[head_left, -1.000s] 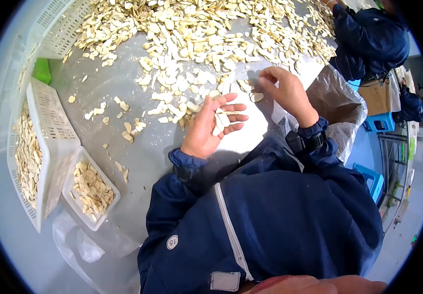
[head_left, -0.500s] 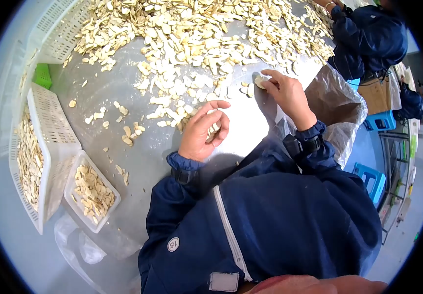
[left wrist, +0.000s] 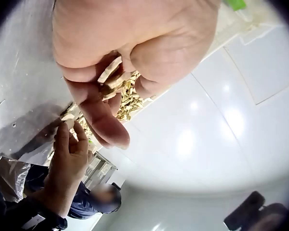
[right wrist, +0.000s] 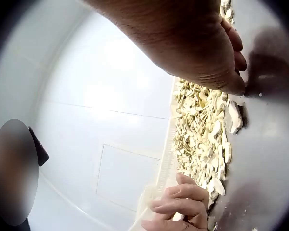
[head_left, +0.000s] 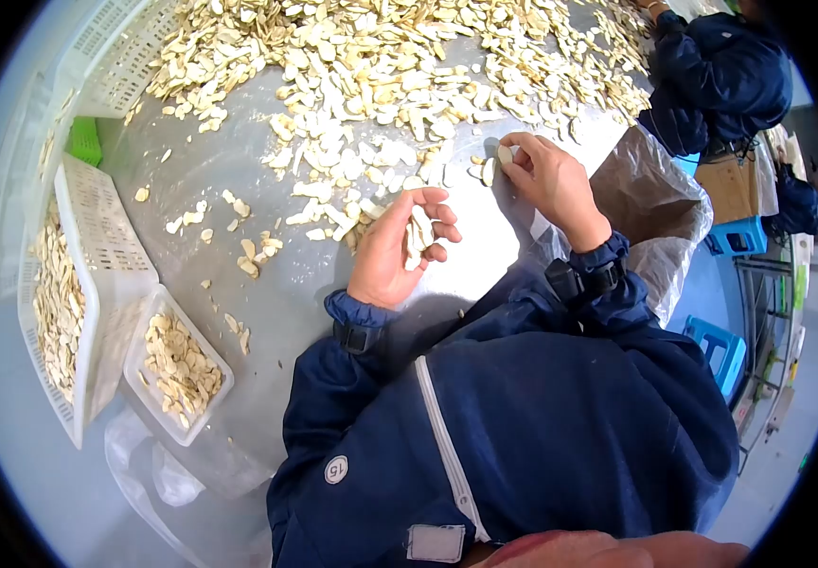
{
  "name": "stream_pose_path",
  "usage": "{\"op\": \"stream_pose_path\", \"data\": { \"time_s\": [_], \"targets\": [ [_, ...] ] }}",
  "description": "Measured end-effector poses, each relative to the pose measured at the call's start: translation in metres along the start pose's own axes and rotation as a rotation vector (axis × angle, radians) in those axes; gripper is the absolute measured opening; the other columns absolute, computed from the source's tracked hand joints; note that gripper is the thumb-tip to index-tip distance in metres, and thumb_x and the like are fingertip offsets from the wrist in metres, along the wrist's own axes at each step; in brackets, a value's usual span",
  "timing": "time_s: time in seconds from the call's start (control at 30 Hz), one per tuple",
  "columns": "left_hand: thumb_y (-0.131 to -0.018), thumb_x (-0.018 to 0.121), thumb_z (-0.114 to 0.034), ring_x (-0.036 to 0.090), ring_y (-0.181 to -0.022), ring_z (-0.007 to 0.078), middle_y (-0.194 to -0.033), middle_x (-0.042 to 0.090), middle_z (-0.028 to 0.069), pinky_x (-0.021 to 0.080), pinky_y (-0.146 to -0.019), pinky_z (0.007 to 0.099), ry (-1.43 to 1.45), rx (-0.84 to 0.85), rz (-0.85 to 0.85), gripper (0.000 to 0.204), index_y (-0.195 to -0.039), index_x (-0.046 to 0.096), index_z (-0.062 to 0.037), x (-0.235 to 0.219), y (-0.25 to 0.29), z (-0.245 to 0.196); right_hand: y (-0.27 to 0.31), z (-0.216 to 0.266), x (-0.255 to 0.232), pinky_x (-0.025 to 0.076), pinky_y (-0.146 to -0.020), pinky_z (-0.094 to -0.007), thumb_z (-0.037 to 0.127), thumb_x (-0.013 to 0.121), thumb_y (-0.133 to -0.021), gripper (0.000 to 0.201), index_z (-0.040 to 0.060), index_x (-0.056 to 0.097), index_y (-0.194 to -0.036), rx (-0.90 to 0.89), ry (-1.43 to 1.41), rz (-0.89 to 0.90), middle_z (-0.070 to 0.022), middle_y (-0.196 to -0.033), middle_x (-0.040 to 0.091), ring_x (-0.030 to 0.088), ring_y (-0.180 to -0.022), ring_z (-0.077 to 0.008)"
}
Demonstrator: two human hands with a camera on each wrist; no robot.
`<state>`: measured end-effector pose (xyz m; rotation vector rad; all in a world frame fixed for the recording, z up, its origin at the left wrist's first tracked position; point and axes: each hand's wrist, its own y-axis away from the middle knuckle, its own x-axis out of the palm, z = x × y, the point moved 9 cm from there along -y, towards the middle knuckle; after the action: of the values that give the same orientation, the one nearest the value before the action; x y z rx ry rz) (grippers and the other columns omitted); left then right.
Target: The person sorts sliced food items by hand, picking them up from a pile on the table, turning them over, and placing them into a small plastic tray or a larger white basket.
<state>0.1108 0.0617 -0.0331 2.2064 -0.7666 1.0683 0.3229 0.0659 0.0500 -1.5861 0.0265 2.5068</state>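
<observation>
My left hand (head_left: 388, 254), palm turned up above the metal table (head_left: 286, 293), holds a few pale dried slices (head_left: 417, 235) in its curled fingers. The left wrist view shows those slices (left wrist: 110, 70) lodged between the fingers and the palm. Farther right, my right hand (head_left: 560, 187) pinches one pale slice (head_left: 506, 153) between thumb and forefinger, low over the table. Another loose slice (head_left: 489, 172) lies just beneath its fingertips. Beyond both hands spreads a large heap of similar slices (head_left: 371, 80). In the right wrist view the right hand's fingertips (right wrist: 240, 61) are partly hidden.
At left stand a white slotted crate (head_left: 111, 227) and a small white tray (head_left: 222, 398), both with slices inside. A bin lined with clear plastic (head_left: 660, 189) is by the table's right edge. Another person (head_left: 717, 80) in dark blue works at upper right.
The left hand's fingers, spread a second ago, closed inward and now curl round the slices. The right hand dipped its fingers to the table and now pinches a slice.
</observation>
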Motion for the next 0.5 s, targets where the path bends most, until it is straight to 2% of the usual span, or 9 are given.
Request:
{"op": "stream_pose_path", "data": {
  "time_s": [0.17, 0.27, 0.3, 0.37, 0.43, 0.47, 0.5],
  "targets": [
    [-0.116, 0.037, -0.044, 0.072, -0.098, 0.0217, -0.114, 0.070, 0.0127, 0.059, -0.068, 0.0258, -0.032, -0.016, 0.015, 0.052, -0.137, 0.056, -0.0012, 0.002, 0.001, 0.001, -0.001, 0.008, 0.001, 0.057, -0.073, -0.0383, 0.018, 0.070, -0.094, 0.028, 0.0106, 0.074, -0.120, -0.062, 0.018, 0.000, -0.0085, -0.089, 0.070, 0.070, -0.078, -0.0279],
    [-0.116, 0.036, -0.045, 0.072, -0.099, 0.0223, -0.114, 0.070, 0.0135, 0.060, -0.068, 0.0261, -0.045, -0.039, 0.020, 0.053, -0.139, 0.055, -0.0017, 0.007, 0.001, 0.003, 0.000, 0.033, -0.003, 0.057, -0.076, -0.0354, 0.018, 0.072, -0.095, 0.031, 0.0106, 0.073, -0.126, -0.123, -0.284, 0.065, -0.0099, -0.092, 0.070, 0.069, -0.081, -0.0236],
    [-0.115, 0.036, -0.045, 0.072, -0.099, 0.0225, -0.115, 0.070, 0.0137, 0.060, -0.068, 0.0261, -0.041, -0.050, 0.018, 0.053, -0.140, 0.055, -0.0019, 0.010, 0.002, 0.003, 0.004, 0.043, 0.001, 0.056, -0.079, -0.0336, 0.017, 0.072, -0.097, 0.034, 0.0108, 0.072, -0.130, -0.143, -0.514, 0.146, -0.0110, -0.096, 0.070, 0.068, -0.085, -0.0206],
    [-0.115, 0.037, -0.044, 0.072, -0.097, 0.0211, -0.114, 0.070, 0.0133, 0.058, -0.065, 0.0250, -0.011, -0.043, -0.008, 0.051, -0.137, 0.056, -0.0019, 0.017, 0.003, 0.000, 0.005, 0.061, 0.001, 0.056, -0.080, -0.0337, 0.016, 0.071, -0.099, 0.032, 0.0122, 0.073, -0.131, -0.207, -0.623, 0.209, -0.0101, -0.102, 0.072, 0.069, -0.087, -0.0204],
    [-0.115, 0.039, -0.043, 0.071, -0.094, 0.0191, -0.111, 0.070, 0.0122, 0.056, -0.061, 0.0240, -0.003, -0.031, -0.018, 0.048, -0.133, 0.058, -0.0021, 0.013, 0.003, 0.001, -0.007, 0.046, 0.005, 0.057, -0.082, -0.0349, 0.017, 0.072, -0.097, 0.032, 0.0139, 0.073, -0.129, -0.148, -0.477, 0.152, -0.0101, -0.105, 0.073, 0.070, -0.090, -0.0230],
    [-0.115, 0.041, -0.042, 0.070, -0.092, 0.0178, -0.110, 0.069, 0.0115, 0.054, -0.059, 0.0234, -0.010, -0.024, -0.013, 0.047, -0.131, 0.059, -0.0022, 0.003, 0.002, 0.004, -0.011, 0.038, 0.003, 0.057, -0.084, -0.0372, 0.018, 0.073, -0.095, 0.029, 0.0143, 0.075, -0.124, -0.162, -0.291, 0.093, -0.0113, -0.107, 0.073, 0.071, -0.093, -0.0287],
    [-0.115, 0.042, -0.042, 0.069, -0.090, 0.0165, -0.108, 0.069, 0.0107, 0.053, -0.057, 0.0229, -0.017, -0.015, -0.009, 0.045, -0.129, 0.059, -0.0023, -0.002, 0.001, 0.004, -0.009, 0.034, 0.006, 0.057, -0.084, -0.0379, 0.018, 0.073, -0.095, 0.028, 0.0140, 0.076, -0.122, -0.207, -0.229, 0.095, -0.0117, -0.107, 0.073, 0.071, -0.093, -0.0304]
  ]
}}
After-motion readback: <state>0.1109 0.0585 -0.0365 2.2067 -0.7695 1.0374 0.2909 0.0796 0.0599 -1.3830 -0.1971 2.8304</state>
